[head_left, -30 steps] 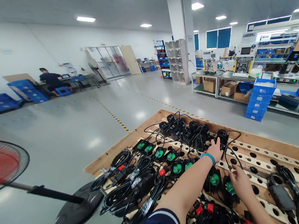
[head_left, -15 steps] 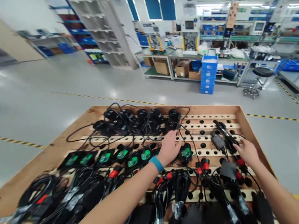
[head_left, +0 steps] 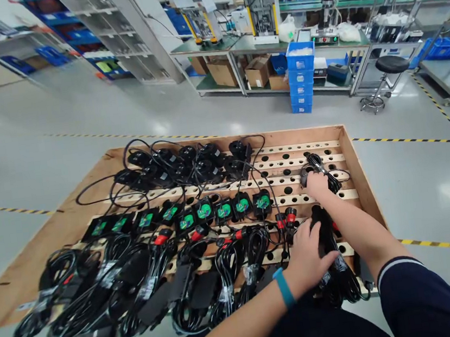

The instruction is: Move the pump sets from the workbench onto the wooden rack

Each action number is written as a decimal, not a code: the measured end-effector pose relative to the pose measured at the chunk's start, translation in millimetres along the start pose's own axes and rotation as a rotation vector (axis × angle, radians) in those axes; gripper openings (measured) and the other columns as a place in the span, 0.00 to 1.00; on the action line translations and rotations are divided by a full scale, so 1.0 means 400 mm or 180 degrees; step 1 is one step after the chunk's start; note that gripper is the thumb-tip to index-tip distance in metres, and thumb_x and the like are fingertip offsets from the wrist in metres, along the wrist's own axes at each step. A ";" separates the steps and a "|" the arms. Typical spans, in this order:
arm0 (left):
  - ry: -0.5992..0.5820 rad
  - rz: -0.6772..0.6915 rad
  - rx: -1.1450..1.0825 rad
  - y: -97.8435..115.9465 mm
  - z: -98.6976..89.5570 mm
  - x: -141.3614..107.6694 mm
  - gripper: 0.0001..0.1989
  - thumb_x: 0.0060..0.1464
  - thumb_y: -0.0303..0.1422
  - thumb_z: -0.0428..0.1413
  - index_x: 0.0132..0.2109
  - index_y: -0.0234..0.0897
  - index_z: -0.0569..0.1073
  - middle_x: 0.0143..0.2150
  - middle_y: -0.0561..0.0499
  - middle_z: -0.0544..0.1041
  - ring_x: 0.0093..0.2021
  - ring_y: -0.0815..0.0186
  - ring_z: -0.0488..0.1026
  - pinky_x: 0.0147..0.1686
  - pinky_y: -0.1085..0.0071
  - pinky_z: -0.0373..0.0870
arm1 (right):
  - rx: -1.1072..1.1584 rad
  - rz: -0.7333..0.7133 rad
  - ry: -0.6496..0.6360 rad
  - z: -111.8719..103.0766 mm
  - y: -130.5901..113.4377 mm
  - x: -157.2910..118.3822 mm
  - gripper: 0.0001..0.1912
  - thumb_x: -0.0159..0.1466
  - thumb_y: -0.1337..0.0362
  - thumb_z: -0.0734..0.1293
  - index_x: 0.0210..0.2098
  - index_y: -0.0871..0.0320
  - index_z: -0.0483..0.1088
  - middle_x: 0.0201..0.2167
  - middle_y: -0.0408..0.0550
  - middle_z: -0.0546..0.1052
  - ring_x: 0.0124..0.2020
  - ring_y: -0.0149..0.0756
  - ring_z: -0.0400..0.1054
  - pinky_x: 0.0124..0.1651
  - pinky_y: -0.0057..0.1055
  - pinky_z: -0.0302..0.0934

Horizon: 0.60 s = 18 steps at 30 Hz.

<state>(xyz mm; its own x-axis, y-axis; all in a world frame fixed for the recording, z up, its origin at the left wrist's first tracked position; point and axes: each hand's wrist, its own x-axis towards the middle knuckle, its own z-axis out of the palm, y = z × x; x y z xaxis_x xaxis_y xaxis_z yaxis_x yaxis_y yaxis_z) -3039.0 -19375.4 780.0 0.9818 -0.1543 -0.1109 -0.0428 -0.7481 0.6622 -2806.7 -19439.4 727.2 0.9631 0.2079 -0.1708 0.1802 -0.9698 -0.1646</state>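
Note:
My left hand [head_left: 307, 254], with a teal wristband [head_left: 284, 287], is spread with the thumb apart. It lies over black bundled cables [head_left: 341, 266] at the front right of the wooden crate [head_left: 359, 174]; whether it presses on them is hard to tell. Farther back, my right hand [head_left: 318, 185] has its fingers curled round a small dark box [head_left: 303, 176], largely hidden by the hand. Right beside it lies a tied black cable coil [head_left: 318, 162]. Red-and-black connectors [head_left: 286, 217] sit just left of both hands.
Green circuit boards in black housings [head_left: 224, 210] form a row across the crate. Behind them stand round black units [head_left: 209, 170] with looping cables. More cable coils [head_left: 148, 293] line the front. Beyond are a workbench [head_left: 230, 47], stacked blue bins [head_left: 300, 82] and a stool [head_left: 390, 64].
My left hand has come from the middle of the crate to the cables at front right. My right hand has shifted left from the cable coil onto the small dark box. The view has tilted down.

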 end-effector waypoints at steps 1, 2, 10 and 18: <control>0.0004 -0.0081 0.0172 0.014 0.010 0.039 0.44 0.52 0.53 0.62 0.69 0.35 0.59 0.72 0.32 0.56 0.71 0.42 0.53 0.69 0.46 0.53 | 0.0018 0.0020 -0.0009 -0.007 0.007 0.002 0.30 0.56 0.57 0.75 0.52 0.69 0.68 0.46 0.65 0.75 0.53 0.57 0.66 0.53 0.47 0.62; -0.0026 -0.0191 0.0339 0.025 0.019 0.079 0.47 0.49 0.54 0.63 0.69 0.34 0.59 0.71 0.31 0.56 0.70 0.40 0.54 0.67 0.45 0.56 | 0.0062 0.0046 0.0017 -0.018 0.017 0.000 0.29 0.57 0.55 0.73 0.51 0.68 0.68 0.45 0.64 0.75 0.52 0.56 0.67 0.52 0.46 0.63; -0.0340 -0.0585 0.0755 0.045 0.013 0.205 0.23 0.55 0.32 0.57 0.57 0.29 0.69 0.51 0.33 0.75 0.55 0.45 0.71 0.54 0.53 0.70 | 0.2212 0.0033 0.0526 -0.123 0.199 -0.073 0.37 0.53 0.49 0.75 0.57 0.60 0.71 0.48 0.55 0.78 0.46 0.46 0.72 0.52 0.40 0.65; -0.0062 -0.0573 -0.1470 0.025 -0.099 0.140 0.14 0.50 0.23 0.51 0.43 0.36 0.76 0.39 0.48 0.80 0.39 0.62 0.76 0.43 0.68 0.74 | 0.3218 0.0058 -0.0159 -0.142 0.198 -0.104 0.29 0.60 0.46 0.70 0.48 0.65 0.74 0.37 0.53 0.79 0.35 0.38 0.72 0.38 0.30 0.67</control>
<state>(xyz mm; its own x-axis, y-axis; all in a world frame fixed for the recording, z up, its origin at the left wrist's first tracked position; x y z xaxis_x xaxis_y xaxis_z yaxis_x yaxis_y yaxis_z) -2977.3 -19366.2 809.7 0.9622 -0.0644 -0.2646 0.2179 -0.4006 0.8900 -2821.2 -19532.2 776.4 0.9504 0.2217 -0.2181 -0.1106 -0.4146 -0.9032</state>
